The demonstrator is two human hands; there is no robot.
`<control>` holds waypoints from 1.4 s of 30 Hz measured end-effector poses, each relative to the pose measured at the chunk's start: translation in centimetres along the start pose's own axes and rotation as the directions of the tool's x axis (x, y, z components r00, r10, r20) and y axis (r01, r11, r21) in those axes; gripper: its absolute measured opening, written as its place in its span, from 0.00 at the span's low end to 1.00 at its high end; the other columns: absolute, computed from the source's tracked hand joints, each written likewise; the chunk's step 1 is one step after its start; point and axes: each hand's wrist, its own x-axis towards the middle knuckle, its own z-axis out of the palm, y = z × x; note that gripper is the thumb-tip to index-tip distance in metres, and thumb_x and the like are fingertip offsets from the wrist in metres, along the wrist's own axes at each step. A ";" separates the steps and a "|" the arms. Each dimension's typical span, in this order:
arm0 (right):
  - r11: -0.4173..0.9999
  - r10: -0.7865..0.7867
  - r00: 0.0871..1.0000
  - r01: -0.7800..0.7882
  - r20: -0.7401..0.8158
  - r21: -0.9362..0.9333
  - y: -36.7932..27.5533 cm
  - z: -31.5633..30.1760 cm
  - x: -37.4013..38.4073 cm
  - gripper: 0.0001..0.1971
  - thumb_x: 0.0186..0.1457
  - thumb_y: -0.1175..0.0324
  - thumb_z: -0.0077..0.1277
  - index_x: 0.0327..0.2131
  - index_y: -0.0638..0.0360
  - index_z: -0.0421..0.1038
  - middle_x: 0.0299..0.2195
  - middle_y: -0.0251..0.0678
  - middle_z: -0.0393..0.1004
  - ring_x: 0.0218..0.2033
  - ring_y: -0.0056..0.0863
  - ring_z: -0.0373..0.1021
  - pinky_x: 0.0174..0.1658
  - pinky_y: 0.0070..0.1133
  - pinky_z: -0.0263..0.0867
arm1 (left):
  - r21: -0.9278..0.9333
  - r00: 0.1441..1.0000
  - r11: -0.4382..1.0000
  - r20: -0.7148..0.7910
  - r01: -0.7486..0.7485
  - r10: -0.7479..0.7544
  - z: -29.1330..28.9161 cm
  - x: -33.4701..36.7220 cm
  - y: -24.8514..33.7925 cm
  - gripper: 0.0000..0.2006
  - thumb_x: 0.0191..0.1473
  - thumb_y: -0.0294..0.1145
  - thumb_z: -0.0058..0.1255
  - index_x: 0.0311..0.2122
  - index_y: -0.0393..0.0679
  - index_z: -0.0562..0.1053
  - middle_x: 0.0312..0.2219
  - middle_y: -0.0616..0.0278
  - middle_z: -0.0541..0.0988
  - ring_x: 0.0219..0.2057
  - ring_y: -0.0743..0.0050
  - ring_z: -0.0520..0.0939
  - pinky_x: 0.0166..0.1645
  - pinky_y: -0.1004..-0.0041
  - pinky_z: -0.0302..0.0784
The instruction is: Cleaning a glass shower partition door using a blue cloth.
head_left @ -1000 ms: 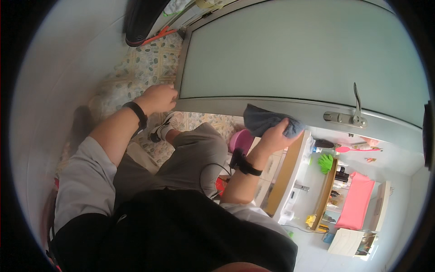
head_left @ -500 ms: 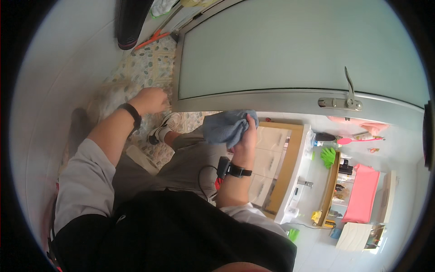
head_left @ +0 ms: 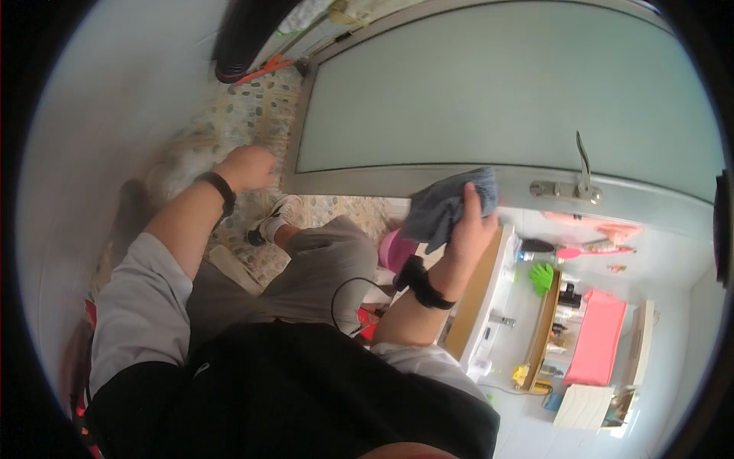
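Your right hand [head_left: 470, 229] grips a bunched blue-grey cloth [head_left: 443, 205] against the lower edge of the pale door [head_left: 489, 92], left of its handle [head_left: 582, 164]. Your left hand [head_left: 246, 167], fingers curled, rests by the door's lower corner above the pebbled floor [head_left: 229, 122].

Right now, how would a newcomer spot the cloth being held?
Start at the large pale green frosted door panel and drop to its grey lower rail. The crumpled grey-blue cloth is bunched there in the right hand, left of the metal lever handle; it is the only soft grey fabric against the door.
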 end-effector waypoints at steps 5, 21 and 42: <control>0.926 0.226 0.914 -0.308 0.337 0.216 5.8 8.1 -3.8 0.16 0.63 0.68 0.53 0.50 0.69 0.72 0.44 0.36 0.77 0.44 0.23 0.72 0.50 0.22 0.67 | -0.200 0.988 0.972 0.119 0.119 -0.096 -4.2 0.4 2.5 0.20 0.60 0.49 0.50 0.41 0.41 0.80 0.43 0.48 0.81 0.43 0.44 0.80 0.47 0.54 0.75; 0.857 0.158 0.809 -0.398 0.566 0.329 8.9 8.6 -2.7 0.32 0.70 0.51 0.33 0.66 0.68 0.54 0.63 0.45 0.63 0.63 0.39 0.62 0.66 0.33 0.56 | -1.000 0.959 -0.010 -0.005 -0.003 0.284 -3.4 1.9 7.7 0.34 0.55 0.40 0.63 0.62 0.35 0.65 0.55 0.56 0.76 0.54 0.69 0.77 0.62 0.68 0.70; 0.977 0.050 0.996 -0.065 -0.080 -0.203 10.9 -9.1 2.9 0.39 0.66 0.49 0.46 0.69 0.64 0.44 0.68 0.49 0.53 0.66 0.41 0.56 0.63 0.36 0.57 | -0.950 0.972 -0.297 -0.027 -0.099 -0.235 -1.1 3.8 5.9 0.17 0.61 0.35 0.56 0.53 0.42 0.74 0.48 0.63 0.81 0.47 0.72 0.82 0.53 0.69 0.77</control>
